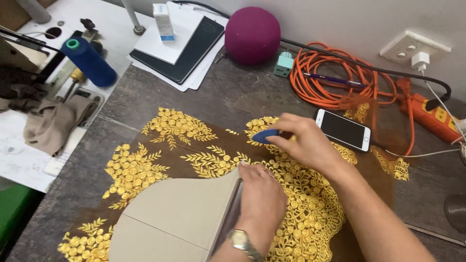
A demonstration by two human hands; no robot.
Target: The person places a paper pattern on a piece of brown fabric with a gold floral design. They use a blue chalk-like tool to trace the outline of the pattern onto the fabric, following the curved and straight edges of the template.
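My right hand (303, 143) is pinched shut on a small blue piece of tailor's chalk (265, 136), thumb and fingers around it, its tip down on the gold embroidered lace (301, 204). My left hand (262, 196) lies palm down, fingers together and mostly flat, gripping nothing; it presses the straight right edge of a beige paper pattern (179, 213) onto the lace. Wristwatch (240, 240) on that wrist.

The pattern has a curved top edge and seam lines drawn across it; it covers the lower middle of the lace, just left of my left hand. The lace is brown mesh with yellow floral and leaf motifs, spread flat over the dark wood-grain bench (223, 92). The chalk sits near the lace's upper edge, above the pattern's top right corner.

Just right of my right hand: a white smartphone (343, 129), screen dark, lying partly on the lace. Behind it a coiled orange extension cord (335, 77) with a pen (335, 80) lying on it, and an orange power strip (434, 119) at far right. White wall socket (415, 48) with a charger plugged in. Magenta round ball (252, 35) at the back, a small green adapter (284, 64) beside it. Dark notebook (187, 48) with papers and a small white box (163, 22) at back left. Blue thread cone (90, 60) far left, lying near a sewing machine (19, 73), with beige cloth (51, 126) below it.
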